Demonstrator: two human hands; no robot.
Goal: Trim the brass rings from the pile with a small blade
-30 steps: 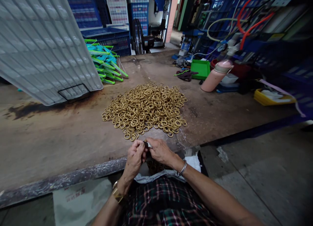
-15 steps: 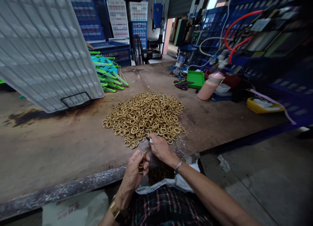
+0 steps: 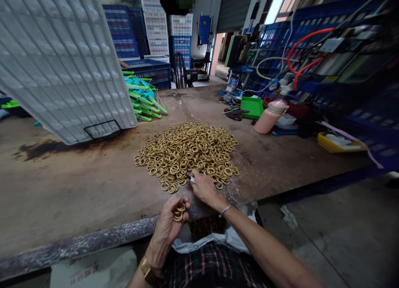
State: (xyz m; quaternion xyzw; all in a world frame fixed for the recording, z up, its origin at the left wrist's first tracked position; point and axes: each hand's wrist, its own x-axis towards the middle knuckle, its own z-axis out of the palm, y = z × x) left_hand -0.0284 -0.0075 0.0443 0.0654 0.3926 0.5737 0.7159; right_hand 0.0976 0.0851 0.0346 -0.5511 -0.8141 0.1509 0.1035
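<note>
While the left hand (image 3: 170, 221) stays low at the near edge of the brown wooden tabletop (image 3: 93, 192), its fingers curl around several gold-coloured metal rings (image 3: 178, 213), which lie in the upturned palm. A gold-coloured band (image 3: 148, 271) circles that wrist. Below the table edge, between the forearms and just beyond dark plaid clothing (image 3: 208, 263), crumpled whitish cloth (image 3: 202, 243) borders a shadowed hollow with ring-like shapes in it.

Slightly farther forward, the right hand (image 3: 204, 188), with a silver bangle (image 3: 225, 210) at the wrist, pinches a small white object with a dark tip (image 3: 192, 179); what exactly it is cannot be told. That tip points into the near edge of a broad, low heap of gold-coloured rings (image 3: 190, 148), spread across the middle of the tabletop.

Left of the heap, a large whitish ribbed plastic panel (image 3: 77, 67) leans at a slant, with lime-green and teal pieces (image 3: 145, 99) beside it. Beyond the heap to the right stand a pink bottle (image 3: 267, 119) and a bright green tray (image 3: 252, 107). Stacked blue crates (image 3: 120, 32) and a black fan (image 3: 179, 70) fill the background.
</note>
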